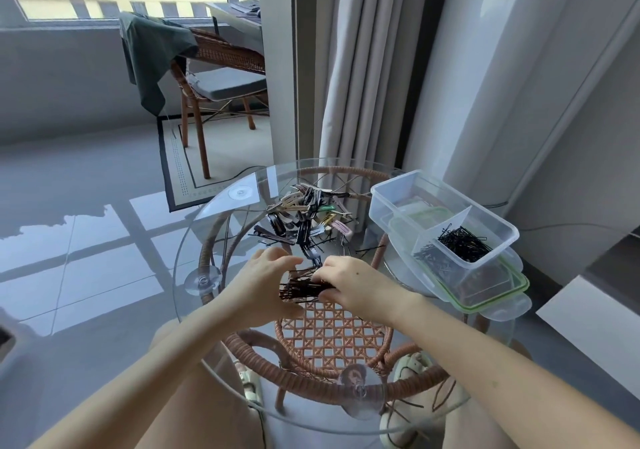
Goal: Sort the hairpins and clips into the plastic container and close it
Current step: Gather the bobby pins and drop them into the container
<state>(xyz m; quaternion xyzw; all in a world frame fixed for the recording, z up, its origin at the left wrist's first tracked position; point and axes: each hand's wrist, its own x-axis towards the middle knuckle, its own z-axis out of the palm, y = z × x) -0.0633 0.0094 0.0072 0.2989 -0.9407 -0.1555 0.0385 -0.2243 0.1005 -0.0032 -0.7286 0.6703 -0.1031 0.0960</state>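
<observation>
**Squaring a bundle before transfer.** Nearest the viewer, left of the plastic container (pixel 381 203) and nearer than it, the left hand (pixel 263 275) and the right hand (pixel 353 282) meet just above the glass surface (pixel 214 241). They hold a bundle of brown hairpins (pixel 301 289) between them. Each grip is curled about one end of the bundle: the left fingers cup the left end, and the right fingers and thumb pinch the right end. The pins lie roughly level between the two hands.

The step in hand appears to be gathering the pins into one parallel sheaf. It is best done by evening the ends and keeping both grips tight until no pin juts out, since splayed tips would likely snag on the container's divider.

The green-rimmed lid (pixel 491 296) lies under the container and projects from its near side. Inside the container, the near right compartment holds black hairpins (pixel 464 244); no pins can be made out in the larger compartment. A few loose black pins (pixel 370 249) lie on the surface just left of the container. Farther left of the container, beyond the hands, the pile of clips (pixel 304 213) lies unsorted.
</observation>
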